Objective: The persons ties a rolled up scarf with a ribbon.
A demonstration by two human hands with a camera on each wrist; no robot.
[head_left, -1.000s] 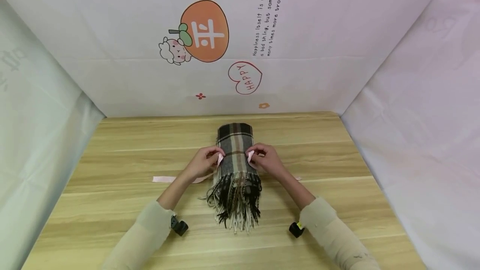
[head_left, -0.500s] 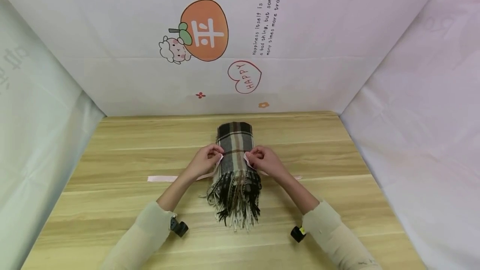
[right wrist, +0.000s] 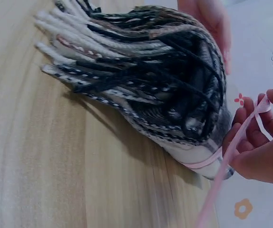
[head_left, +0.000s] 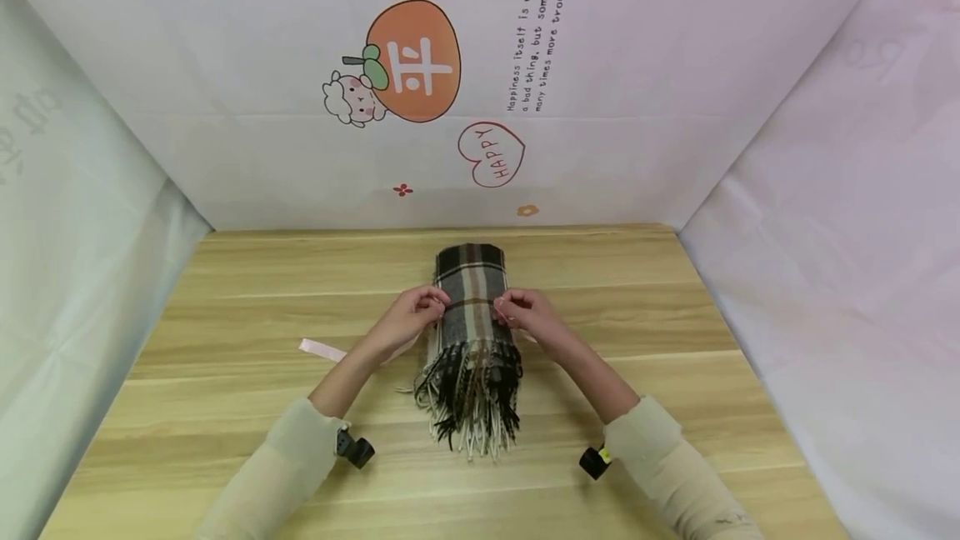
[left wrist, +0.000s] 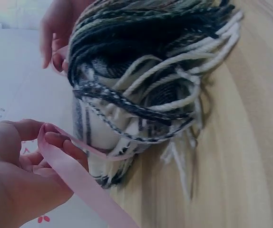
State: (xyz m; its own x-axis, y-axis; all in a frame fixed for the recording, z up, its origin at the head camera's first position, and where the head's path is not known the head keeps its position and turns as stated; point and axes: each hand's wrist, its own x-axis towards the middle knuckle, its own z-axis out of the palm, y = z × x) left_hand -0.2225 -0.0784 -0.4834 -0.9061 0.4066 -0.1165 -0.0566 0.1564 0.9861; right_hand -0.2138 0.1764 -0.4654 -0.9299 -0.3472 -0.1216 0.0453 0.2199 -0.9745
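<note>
A plaid scarf, rolled up in black, grey, white and brown, lies on the wooden table with its fringe towards me. At the scarf's left side my left hand pinches a pink ribbon between thumb and fingers. My right hand, at the scarf's right side, pinches another part of the pink ribbon. Both wrist views show the ribbon running from the hands in against the lower side of the roll. What lies under the scarf is hidden.
The table has wood grain and ends at a white printed backdrop. White cloth walls stand to the left and right. A loose ribbon tail extends left of the left forearm.
Both hands stay beside the scarf, still pinching the ribbon, with slight shifts. The left ribbon tail has swung at an angle, and the right tail's end no longer shows beyond the right forearm.
</note>
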